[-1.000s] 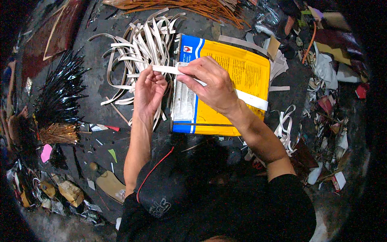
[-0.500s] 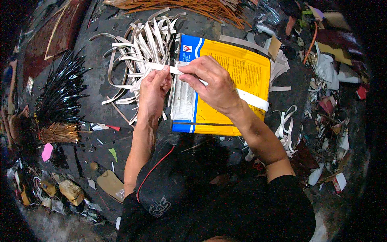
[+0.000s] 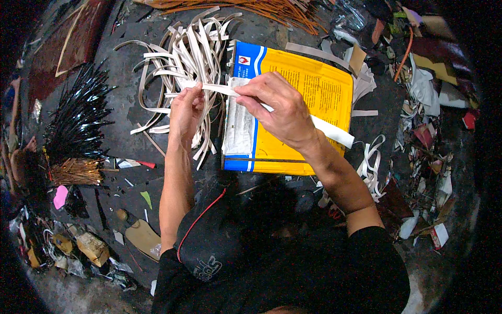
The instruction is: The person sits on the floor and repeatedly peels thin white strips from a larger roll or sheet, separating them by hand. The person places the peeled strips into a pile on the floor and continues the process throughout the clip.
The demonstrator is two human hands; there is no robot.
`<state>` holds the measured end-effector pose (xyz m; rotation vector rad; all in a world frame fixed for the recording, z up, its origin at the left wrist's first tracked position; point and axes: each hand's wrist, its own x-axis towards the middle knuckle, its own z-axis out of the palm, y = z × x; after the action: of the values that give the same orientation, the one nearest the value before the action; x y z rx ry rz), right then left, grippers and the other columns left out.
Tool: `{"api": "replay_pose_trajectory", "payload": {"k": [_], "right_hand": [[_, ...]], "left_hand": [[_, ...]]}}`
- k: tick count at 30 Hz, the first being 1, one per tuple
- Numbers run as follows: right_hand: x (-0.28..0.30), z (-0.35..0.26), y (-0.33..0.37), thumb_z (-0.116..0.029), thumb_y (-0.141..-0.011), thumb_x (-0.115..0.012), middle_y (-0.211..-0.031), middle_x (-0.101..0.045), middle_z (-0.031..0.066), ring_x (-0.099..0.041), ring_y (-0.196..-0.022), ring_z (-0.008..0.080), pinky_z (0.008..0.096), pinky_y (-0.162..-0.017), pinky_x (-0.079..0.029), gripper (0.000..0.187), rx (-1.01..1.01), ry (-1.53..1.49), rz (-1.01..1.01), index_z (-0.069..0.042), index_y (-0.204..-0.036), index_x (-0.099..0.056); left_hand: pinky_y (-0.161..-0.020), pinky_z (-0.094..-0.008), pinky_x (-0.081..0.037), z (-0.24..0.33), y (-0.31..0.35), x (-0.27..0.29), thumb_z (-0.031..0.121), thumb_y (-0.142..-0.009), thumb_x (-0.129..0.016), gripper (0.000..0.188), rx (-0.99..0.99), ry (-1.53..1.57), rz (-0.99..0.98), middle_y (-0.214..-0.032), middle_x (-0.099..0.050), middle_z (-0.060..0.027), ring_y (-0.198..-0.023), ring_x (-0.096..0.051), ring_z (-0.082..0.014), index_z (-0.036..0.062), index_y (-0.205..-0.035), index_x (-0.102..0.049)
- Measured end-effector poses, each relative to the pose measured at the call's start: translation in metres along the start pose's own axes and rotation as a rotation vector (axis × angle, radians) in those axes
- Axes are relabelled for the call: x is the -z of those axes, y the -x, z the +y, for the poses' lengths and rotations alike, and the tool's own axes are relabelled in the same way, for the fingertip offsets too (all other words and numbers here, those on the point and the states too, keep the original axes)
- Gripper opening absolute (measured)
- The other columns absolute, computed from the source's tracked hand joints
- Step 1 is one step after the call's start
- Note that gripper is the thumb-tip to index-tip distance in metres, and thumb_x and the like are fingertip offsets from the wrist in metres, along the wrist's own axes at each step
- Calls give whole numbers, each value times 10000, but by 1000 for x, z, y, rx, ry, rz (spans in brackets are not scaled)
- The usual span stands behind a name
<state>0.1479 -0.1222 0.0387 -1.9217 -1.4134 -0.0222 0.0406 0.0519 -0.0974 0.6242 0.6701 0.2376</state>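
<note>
A white strip (image 3: pixel 333 132) runs slantwise over a flat yellow and blue panel (image 3: pixel 293 162). My right hand (image 3: pixel 280 102) pinches this strip near the panel's blue left end, and part of the strip passes hidden beneath the hand. Left of the panel, my left hand (image 3: pixel 186 110) has thumb and fingers closed on the strip's other end, with a short stretch of it spanning between both hands. Behind my left hand lies a tangled heap of off-white strips (image 3: pixel 193 52). A whitish worn patch (image 3: pixel 239 131) covers part of the panel's blue end.
Black shiny strands (image 3: pixel 78 115) lie in a bundle at the left, above a brown bundle (image 3: pixel 77 171). Long orange-brown strips (image 3: pixel 251 9) are at the far edge. A few curled white strips (image 3: pixel 370 167) rest right of the panel. Mixed scraps (image 3: pixel 423 131) cover the far right.
My left hand has moved left and slightly down, drawing the strip out between the hands. The strip's right end has shifted slightly right and down.
</note>
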Motion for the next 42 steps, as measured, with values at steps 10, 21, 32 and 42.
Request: {"api": "replay_pose_trajectory", "payload": {"k": [10,21,32,42], "right_hand": [[-3,1,-2,-63,-762,-726,-849,-621,88,-603,-783,252,340,-690,-499,154,10,11,30,-47,-900,-659],[-1,1,-2,-65,-760,-726,-843,-620,86,-604,-786,254,343,-689,-503,158,37,14,6,-47,-900,-655],[3,0,-1,-54,-759,-726,-847,-634,86,-614,-777,246,333,-688,-507,152,35,49,-16,-41,-898,-667],[-2,-4,-4,-57,-747,-731,-836,-624,87,-608,-770,259,345,-700,-506,171,47,51,23,-41,-902,-662]], "left_hand": [[-629,-250,-456,25,41,-41,509,-874,-572,539,103,399,-60,-758,-582,-53,-704,-566,-145,-12,-1011,-595],[-565,-182,-342,18,51,-54,178,-902,-630,151,-56,-79,-51,-741,-560,4,-634,-448,-43,38,-860,-594],[-555,-186,-354,13,12,-8,199,-880,-655,172,-37,-146,2,-711,-560,19,-606,-448,-37,47,-828,-596],[-583,-212,-338,22,66,-76,305,-920,-589,259,-249,-453,-99,-716,-544,14,-637,-441,-61,49,-886,-591]]}}
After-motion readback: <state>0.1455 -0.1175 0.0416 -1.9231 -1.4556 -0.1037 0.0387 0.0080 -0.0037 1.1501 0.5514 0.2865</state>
